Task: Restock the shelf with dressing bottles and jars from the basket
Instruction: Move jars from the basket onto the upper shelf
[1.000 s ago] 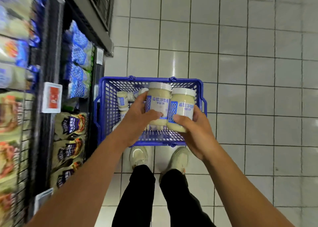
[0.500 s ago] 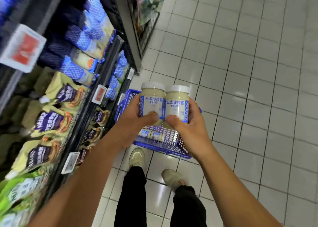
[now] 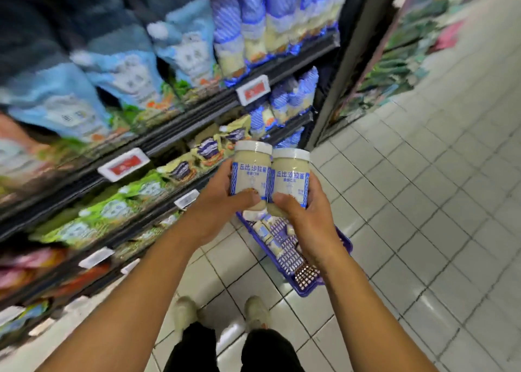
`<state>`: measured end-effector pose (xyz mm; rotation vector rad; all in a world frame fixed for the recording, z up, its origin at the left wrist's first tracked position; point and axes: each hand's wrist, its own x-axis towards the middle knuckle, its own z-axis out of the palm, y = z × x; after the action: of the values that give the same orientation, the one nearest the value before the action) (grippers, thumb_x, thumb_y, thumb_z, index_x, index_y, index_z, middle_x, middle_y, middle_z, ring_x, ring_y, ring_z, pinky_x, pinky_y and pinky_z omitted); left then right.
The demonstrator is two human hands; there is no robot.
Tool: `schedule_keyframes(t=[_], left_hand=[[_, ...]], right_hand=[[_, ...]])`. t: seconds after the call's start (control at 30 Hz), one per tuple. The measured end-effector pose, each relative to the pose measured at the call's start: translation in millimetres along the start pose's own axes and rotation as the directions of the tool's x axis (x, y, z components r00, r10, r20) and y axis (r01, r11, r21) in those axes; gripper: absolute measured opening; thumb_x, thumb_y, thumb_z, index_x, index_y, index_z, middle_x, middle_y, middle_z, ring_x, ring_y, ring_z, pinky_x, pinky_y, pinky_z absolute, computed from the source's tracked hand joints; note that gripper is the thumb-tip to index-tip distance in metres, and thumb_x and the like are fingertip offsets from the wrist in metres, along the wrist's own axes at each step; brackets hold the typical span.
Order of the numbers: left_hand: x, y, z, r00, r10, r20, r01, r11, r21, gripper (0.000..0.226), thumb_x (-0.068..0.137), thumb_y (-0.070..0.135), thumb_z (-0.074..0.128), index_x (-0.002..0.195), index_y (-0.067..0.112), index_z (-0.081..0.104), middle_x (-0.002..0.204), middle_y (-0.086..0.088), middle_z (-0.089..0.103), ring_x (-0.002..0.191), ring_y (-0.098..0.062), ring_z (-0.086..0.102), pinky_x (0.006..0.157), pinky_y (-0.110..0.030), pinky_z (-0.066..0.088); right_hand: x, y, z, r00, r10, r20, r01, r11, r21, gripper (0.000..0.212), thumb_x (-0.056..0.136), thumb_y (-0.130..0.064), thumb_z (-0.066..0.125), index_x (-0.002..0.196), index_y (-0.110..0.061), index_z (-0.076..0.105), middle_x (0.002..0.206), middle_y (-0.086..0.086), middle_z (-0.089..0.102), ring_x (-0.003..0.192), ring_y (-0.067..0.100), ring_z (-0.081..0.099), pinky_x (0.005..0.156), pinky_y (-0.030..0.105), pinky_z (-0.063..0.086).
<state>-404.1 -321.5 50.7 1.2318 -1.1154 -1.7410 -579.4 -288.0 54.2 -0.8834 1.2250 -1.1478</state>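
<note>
Two white-capped jars of pale dressing with blue-and-white labels are held side by side at chest height. My left hand (image 3: 218, 198) grips the left jar (image 3: 251, 171); my right hand (image 3: 306, 216) grips the right jar (image 3: 290, 176). The jars touch each other and stand upright. Below them on the floor sits the blue plastic basket (image 3: 306, 285), with several more small jars and bottles lying inside. The shelf (image 3: 180, 123) rises on the left, its tiers packed with blue and green pouches.
Red and white price tags (image 3: 253, 90) hang on the shelf edges. A metal upright (image 3: 346, 61) ends the shelf unit, with another display behind it. White floor tiles (image 3: 423, 202) stretch to the right. My feet (image 3: 220, 314) stand just behind the basket.
Both hands have lifted the two jars up out of the basket. The view has swung up and left, bringing the shelf tiers into sight.
</note>
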Motion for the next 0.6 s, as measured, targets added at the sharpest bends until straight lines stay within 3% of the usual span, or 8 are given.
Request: schedule_keyframes(t=[0.13, 0.27, 0.47, 0.6], left_hand=[[-54, 25, -29, 0.985, 0.065, -0.159, -0.074, 0.996, -0.056, 0.055, 0.073, 0.004, 0.068, 0.122, 0.026, 0.054, 0.111, -0.002, 0.074, 0.101, -0.023, 0.07, 0.076, -0.031, 0.058], [-116, 37, -61, 0.943, 0.126, -0.307, -0.164, 0.981, -0.1, 0.075, 0.064, 0.013, 0.075, 0.134, 0.018, 0.049, 0.122, -0.011, 0.068, 0.111, -0.03, 0.066, 0.088, -0.04, 0.054], [-221, 37, -103, 0.842, 0.176, -0.509, -0.259, 0.961, -0.095, 0.074, 0.065, 0.013, 0.073, 0.135, 0.02, 0.049, 0.124, -0.011, 0.068, 0.116, -0.031, 0.064, 0.088, -0.035, 0.055], [-295, 35, -125, 0.751, 0.222, -0.622, -0.315, 0.948, -0.041, 0.066, 0.072, 0.004, 0.065, 0.134, 0.018, 0.049, 0.122, -0.015, 0.068, 0.113, -0.035, 0.065, 0.092, -0.047, 0.053]], right_hand=[[-11, -22, 48, 0.986, -0.049, 0.16, 0.058, 0.997, -0.051, 0.056, 0.071, -0.026, 0.075, 0.124, -0.024, 0.057, 0.109, -0.002, 0.075, 0.098, 0.012, 0.071, 0.074, 0.021, 0.055], [-30, -33, 101, 0.942, -0.068, 0.328, 0.103, 0.99, -0.092, 0.05, 0.078, -0.015, 0.069, 0.126, -0.019, 0.057, 0.103, -0.005, 0.075, 0.092, 0.009, 0.071, 0.071, 0.019, 0.055], [-78, -34, 183, 0.831, -0.067, 0.552, 0.146, 0.984, -0.101, 0.05, 0.074, -0.023, 0.073, 0.121, -0.025, 0.058, 0.102, -0.011, 0.075, 0.09, 0.003, 0.071, 0.069, 0.014, 0.053], [-124, -31, 237, 0.748, -0.086, 0.658, 0.168, 0.984, -0.061, 0.053, 0.071, -0.034, 0.073, 0.121, -0.026, 0.058, 0.105, -0.007, 0.074, 0.093, 0.008, 0.071, 0.07, 0.019, 0.055]])
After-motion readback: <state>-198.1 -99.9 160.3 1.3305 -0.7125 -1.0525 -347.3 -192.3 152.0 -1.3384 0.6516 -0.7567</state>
